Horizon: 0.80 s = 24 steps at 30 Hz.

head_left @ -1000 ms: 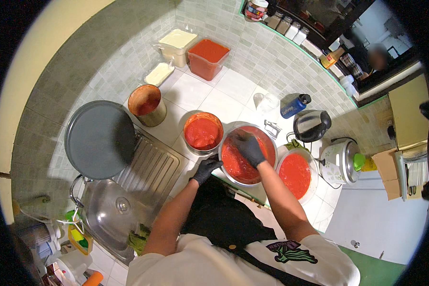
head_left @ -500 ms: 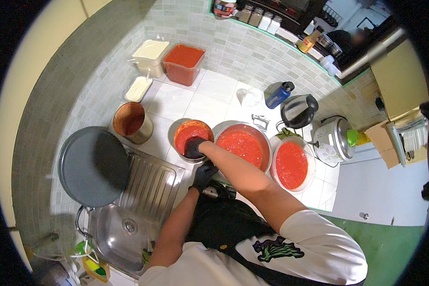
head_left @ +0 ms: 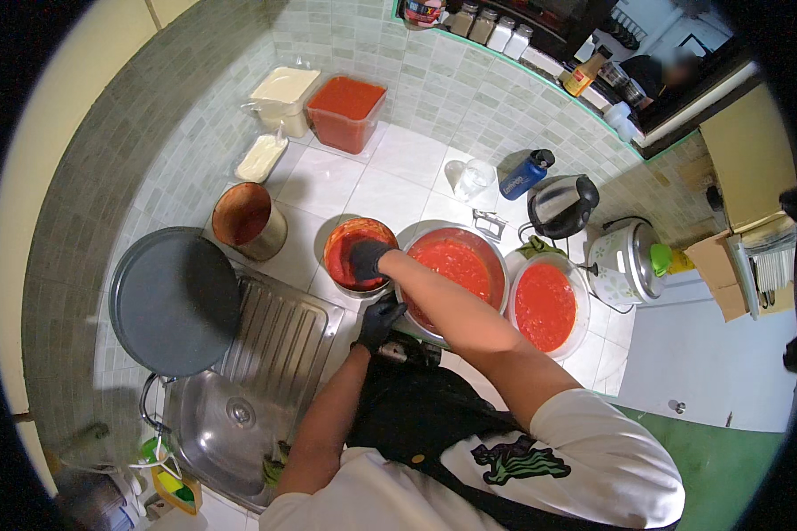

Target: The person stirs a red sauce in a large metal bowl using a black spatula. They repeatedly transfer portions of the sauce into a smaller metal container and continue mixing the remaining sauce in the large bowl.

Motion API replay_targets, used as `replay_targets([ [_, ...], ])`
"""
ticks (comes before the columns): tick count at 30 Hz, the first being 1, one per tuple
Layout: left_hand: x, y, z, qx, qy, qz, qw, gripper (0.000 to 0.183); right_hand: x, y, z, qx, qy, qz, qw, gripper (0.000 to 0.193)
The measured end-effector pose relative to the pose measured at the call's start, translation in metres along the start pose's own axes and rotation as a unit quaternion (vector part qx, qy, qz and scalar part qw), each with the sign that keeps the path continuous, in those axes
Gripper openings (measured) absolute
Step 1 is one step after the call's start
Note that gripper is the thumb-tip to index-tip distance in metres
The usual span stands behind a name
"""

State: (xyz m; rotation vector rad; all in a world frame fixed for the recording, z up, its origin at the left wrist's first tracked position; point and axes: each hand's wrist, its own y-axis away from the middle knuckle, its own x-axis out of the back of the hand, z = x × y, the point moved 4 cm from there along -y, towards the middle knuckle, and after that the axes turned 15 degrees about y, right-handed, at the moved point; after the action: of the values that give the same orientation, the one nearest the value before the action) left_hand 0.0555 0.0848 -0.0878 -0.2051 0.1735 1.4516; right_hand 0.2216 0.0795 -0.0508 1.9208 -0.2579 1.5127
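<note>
My right hand (head_left: 368,260), in a black glove, reaches down inside a round metal pot (head_left: 356,225) whose inner wall is smeared with red sauce (head_left: 337,257). Its fingertips are hidden in there. Low against the pot's near side is my black-gloved left hand (head_left: 380,323), with fingers bent and seeming to grip the pot. Under my right forearm stands a wide metal bowl (head_left: 503,273) of chunky red sauce. Right of that, a pale round tub (head_left: 584,305) holds more red sauce. A tall metal pot (head_left: 273,241), stained red inside, is at the left.
Farther back are a clear container of red sauce (head_left: 349,134) and two tubs of a cream-coloured food (head_left: 283,115). A dark round pan (head_left: 173,301) lies by the steel sink (head_left: 212,442). To the right stand a blue bottle (head_left: 524,179), a kettle (head_left: 553,208) and a rice cooker (head_left: 615,265).
My right hand has shifted slightly up and right inside the pot. More of the sauce-coated inner wall shows now. My left hand stays low by the pot.
</note>
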Motion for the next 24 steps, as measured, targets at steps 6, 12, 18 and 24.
replay_targets([
  [6, -0.006, 0.006, 0.012, 0.135, 0.03, 0.037, 0.99, 0.033, 0.044, 0.02, 0.013, 0.027, -0.07, 0.075, 0.994, 0.037],
  [12, -0.02, 0.011, 0.015, 0.114, 0.143, 0.07, 0.981, 0.042, 0.076, 0.038, 0.023, -0.037, -0.119, 0.131, 0.984, 0.054],
  [18, -0.028, 0.021, 0.009, 0.107, 0.177, 0.168, 0.964, 0.04, 0.119, 0.138, 0.07, -0.117, -0.319, 0.11, 0.934, 0.059],
  [24, -0.037, 0.021, 0.028, 0.073, 0.037, 0.21, 0.974, 0.037, 0.009, 0.23, 0.11, -0.197, -0.322, 0.064, 0.924, 0.05],
])
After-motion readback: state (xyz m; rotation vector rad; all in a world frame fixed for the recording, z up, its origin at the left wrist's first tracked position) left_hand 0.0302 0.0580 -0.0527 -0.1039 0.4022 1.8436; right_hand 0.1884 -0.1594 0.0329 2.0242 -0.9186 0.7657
